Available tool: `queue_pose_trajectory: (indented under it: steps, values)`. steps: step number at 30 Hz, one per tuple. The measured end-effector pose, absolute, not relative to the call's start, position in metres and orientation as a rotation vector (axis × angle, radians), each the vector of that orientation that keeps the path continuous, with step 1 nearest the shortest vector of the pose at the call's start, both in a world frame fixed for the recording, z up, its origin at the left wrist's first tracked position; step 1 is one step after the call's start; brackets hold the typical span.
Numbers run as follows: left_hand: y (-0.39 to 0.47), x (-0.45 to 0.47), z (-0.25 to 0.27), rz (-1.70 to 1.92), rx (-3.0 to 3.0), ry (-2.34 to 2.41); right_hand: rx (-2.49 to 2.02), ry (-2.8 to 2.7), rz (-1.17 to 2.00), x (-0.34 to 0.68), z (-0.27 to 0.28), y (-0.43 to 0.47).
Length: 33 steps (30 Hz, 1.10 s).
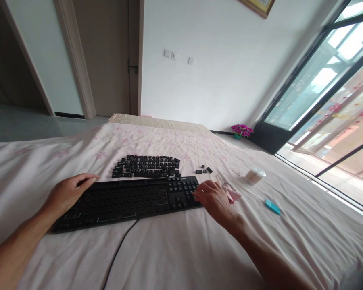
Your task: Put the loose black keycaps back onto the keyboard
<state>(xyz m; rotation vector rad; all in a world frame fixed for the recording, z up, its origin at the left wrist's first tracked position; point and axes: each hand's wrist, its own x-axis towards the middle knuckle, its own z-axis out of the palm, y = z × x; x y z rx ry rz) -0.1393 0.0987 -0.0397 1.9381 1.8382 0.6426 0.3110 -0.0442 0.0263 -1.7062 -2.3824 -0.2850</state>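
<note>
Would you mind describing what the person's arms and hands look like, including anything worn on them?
Both arms are bare as far as the picture shows: no sleeves, gloves or watch. The left hand and the right hand show no rings or markings that I can make out. The fingers are uncovered. The forearms run out of the picture at the bottom, so anything worn higher up is hidden.

1. The bed [181, 249] lies open in front of the keyboard [124, 199], crossed only by its cable [121, 245].
2. Behind the keyboard, loose keycaps [147, 166] block the way.
3. To the right, a pink cloth [233, 194], a round container [254, 176] and a blue block [272, 207] stand scattered, with gaps between them.
</note>
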Motion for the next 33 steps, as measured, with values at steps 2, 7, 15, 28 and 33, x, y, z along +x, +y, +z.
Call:
queue_pose_trajectory:
  steps: [2, 7, 15, 28, 33]
  values:
    - [0.098, -0.139, -0.039, 0.641, 1.949, 1.836, -1.709, -2.407, -0.312, 0.309, 0.025, -0.044]
    - [0.097, -0.139, -0.038, 0.646, 1.974, 1.834, -1.709, -2.451, -0.373, 0.306, 0.024, -0.043]
    - [0.099, -0.139, -0.041, 0.659, 1.973, 1.832, -1.633, -2.506, -0.443, 0.309, 0.018, -0.041]
    - [0.099, -0.138, -0.040, 0.665, 1.962, 1.848, -1.688, -2.471, -0.573, 0.305, -0.008, -0.061]
    - [0.100, -0.139, -0.041, 0.659, 1.970, 1.847, -1.680, -2.439, -0.489, 0.300, -0.010, -0.071]
